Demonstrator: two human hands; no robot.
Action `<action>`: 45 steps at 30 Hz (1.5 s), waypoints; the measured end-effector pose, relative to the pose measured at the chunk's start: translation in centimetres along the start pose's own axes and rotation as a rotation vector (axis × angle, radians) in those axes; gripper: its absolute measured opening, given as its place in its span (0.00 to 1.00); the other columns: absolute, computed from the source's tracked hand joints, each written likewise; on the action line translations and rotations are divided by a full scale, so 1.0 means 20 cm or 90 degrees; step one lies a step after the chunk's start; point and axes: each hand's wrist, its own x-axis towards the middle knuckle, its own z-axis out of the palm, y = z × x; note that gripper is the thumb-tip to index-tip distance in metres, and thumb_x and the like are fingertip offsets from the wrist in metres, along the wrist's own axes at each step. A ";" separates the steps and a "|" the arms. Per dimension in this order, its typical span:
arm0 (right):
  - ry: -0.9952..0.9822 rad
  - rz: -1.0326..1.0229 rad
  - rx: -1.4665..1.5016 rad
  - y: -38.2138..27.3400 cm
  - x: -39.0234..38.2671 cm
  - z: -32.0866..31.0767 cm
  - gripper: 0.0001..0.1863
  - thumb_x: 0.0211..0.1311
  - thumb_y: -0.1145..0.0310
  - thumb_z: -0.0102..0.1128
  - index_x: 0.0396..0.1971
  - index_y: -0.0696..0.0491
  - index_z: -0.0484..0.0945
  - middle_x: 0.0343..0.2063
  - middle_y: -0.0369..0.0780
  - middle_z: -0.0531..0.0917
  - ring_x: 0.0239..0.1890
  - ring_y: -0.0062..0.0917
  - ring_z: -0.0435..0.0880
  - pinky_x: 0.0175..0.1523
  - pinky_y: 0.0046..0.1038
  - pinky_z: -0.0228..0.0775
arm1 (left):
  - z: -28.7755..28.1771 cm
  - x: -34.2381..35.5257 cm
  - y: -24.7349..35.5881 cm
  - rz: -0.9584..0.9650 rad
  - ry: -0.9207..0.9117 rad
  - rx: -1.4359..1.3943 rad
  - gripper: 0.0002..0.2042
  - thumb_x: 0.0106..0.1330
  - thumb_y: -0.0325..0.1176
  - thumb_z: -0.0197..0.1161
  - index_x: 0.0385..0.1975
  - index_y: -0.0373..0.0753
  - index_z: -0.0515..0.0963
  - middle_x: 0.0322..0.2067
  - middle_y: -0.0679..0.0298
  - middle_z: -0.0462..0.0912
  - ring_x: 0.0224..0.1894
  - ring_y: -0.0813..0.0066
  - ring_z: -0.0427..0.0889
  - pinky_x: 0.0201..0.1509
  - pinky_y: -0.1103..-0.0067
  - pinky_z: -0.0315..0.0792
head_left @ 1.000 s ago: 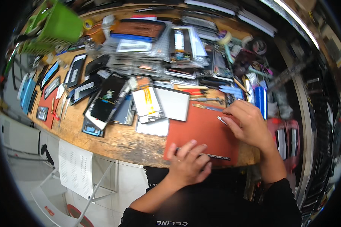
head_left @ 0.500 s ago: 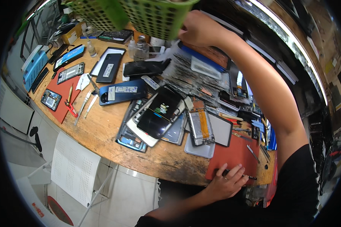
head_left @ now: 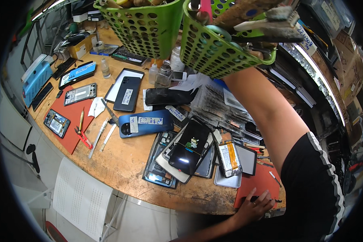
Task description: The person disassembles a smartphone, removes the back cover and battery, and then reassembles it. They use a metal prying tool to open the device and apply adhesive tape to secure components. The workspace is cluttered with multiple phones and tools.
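Note:
My left hand [head_left: 255,205] lies at the table's near right, its fingers bent over a thin black strip [head_left: 270,199] on a red mat [head_left: 252,183]. What kind of thing the strip is cannot be made out. My right arm [head_left: 266,101] stretches up and away to a green perforated basket [head_left: 213,50] full of brushes and tools. That basket hides my right hand, so its fingers and anything in them are not visible. To the left of my left hand, an opened phone with an orange strip [head_left: 230,157] rests on a pale tray [head_left: 228,180].
Beside the first basket hangs a second green basket [head_left: 143,30]. A lit-screen phone [head_left: 190,146] tops a pile of phone parts. Left of it lie a blue phone [head_left: 145,123], red-handled pliers [head_left: 84,139] and another red mat [head_left: 74,121]. A white chair [head_left: 82,193] stands below the table edge.
The view has shifted, bringing the baskets and their contents further into sight. My right hand, visible at the basket's side before, is now behind it. My left hand stays on the strip.

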 end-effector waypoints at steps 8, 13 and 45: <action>0.016 0.012 0.023 0.02 0.06 0.07 0.14 0.67 0.63 0.60 0.48 0.54 0.83 0.39 0.52 0.88 0.45 0.50 0.88 0.50 0.48 0.79 | 0.01 -0.01 0.01 -0.010 -0.005 -0.008 0.18 0.66 0.39 0.64 0.56 0.50 0.75 0.58 0.65 0.76 0.72 0.71 0.65 0.78 0.47 0.54; 0.053 0.003 0.052 0.05 0.08 0.10 0.14 0.67 0.63 0.59 0.48 0.54 0.82 0.39 0.53 0.88 0.45 0.50 0.88 0.50 0.48 0.79 | -0.03 0.02 0.00 -0.011 0.001 0.006 0.19 0.66 0.40 0.65 0.57 0.51 0.75 0.57 0.65 0.76 0.72 0.71 0.64 0.76 0.47 0.55; 0.450 0.071 0.682 0.15 -3.20 0.80 0.12 0.50 0.83 0.74 0.34 0.57 0.84 0.36 0.42 0.87 0.40 0.33 0.90 0.40 0.29 0.82 | -0.19 0.24 0.08 -0.142 -0.143 0.193 0.15 0.57 0.37 0.70 0.42 0.48 0.74 0.52 0.65 0.82 0.69 0.56 0.66 0.78 0.49 0.38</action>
